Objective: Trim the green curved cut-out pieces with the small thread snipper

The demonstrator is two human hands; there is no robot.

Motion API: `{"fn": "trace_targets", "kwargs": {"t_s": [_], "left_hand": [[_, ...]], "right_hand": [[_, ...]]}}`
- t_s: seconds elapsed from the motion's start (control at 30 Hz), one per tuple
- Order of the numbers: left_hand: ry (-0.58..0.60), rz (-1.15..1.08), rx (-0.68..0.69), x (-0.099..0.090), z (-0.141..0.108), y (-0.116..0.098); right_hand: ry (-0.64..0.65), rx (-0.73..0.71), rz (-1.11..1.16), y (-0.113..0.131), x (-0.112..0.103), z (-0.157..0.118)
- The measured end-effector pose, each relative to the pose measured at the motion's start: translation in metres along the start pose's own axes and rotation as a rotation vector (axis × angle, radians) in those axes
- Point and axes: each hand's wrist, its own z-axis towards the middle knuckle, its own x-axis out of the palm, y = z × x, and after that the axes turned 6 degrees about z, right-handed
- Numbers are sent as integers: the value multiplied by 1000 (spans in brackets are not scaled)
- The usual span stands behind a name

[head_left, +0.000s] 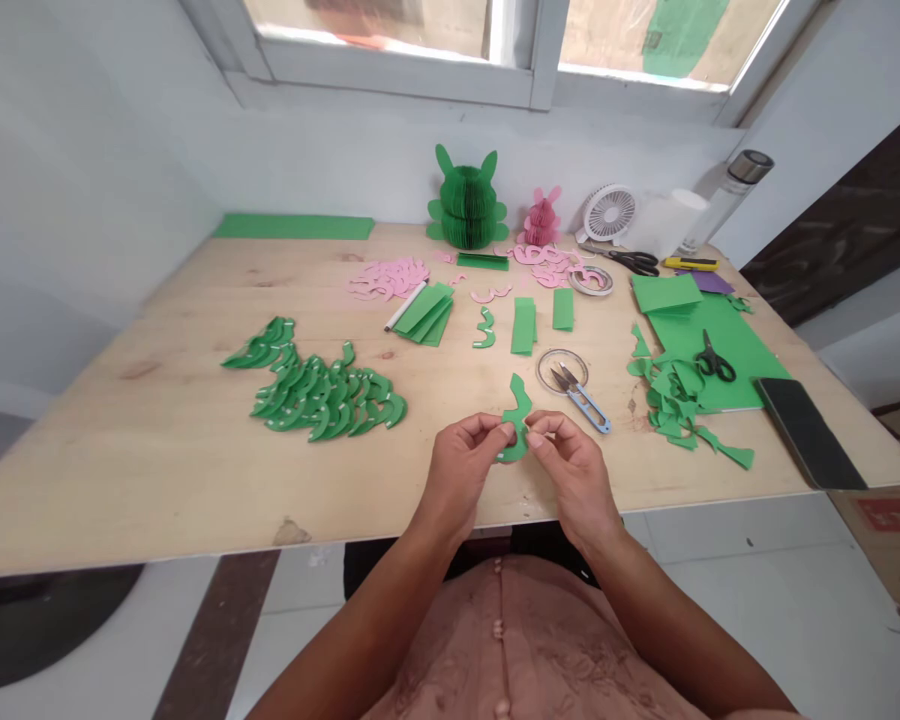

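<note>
Near the table's front edge, my left hand [461, 460] pinches a wavy green paper cutout [520, 398] between thumb and fingers. The cutout stands up from the fingers, its curved lower end showing between both hands. My right hand [576, 468] is closed in a pinch at the cutout's right edge; a tiny pale bit shows at its fingertips, too small to name. Just beyond lie blue-handled thread snips [586, 402] and a clear tape roll [544, 370]. A similar wavy green cutout [484, 330] with small white strips rests farther back.
To the left lies a pile of green cutouts [322, 395]. Pink cutouts [390, 278], folded green papers [427, 318] and a green honeycomb paper figure [469, 205] are behind. On the right are green scraps [675, 395], black scissors [714, 358] and a phone [810, 432].
</note>
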Motion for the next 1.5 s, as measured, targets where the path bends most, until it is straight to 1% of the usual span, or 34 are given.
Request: {"fn": "trace_targets", "kwargs": {"t_s": [0.13,0.33,0.57,0.8,0.97,1.17,1.3,1.5], "left_hand": [[0,-17,6,1,-1,0],[-11,-18,13,2,-2,0],[-29,-29,43,1,-2,1],[-36,-48,65,0,-2,2],[-37,-59,54,-1,-1,3],[-36,-73,41,0,-2,3],[-25,-98,33,0,-2,4],[-18,-104,36,-1,-2,4]], "right_hand": [[-15,32,88,1,4,-1],[-81,67,191,-2,8,-2],[-153,114,223,-4,9,-2],[-155,128,227,-8,8,-3],[-156,106,197,-7,8,-2],[-91,72,190,0,7,-3],[-69,91,215,1,8,-3],[-86,153,290,1,10,-2]]}}
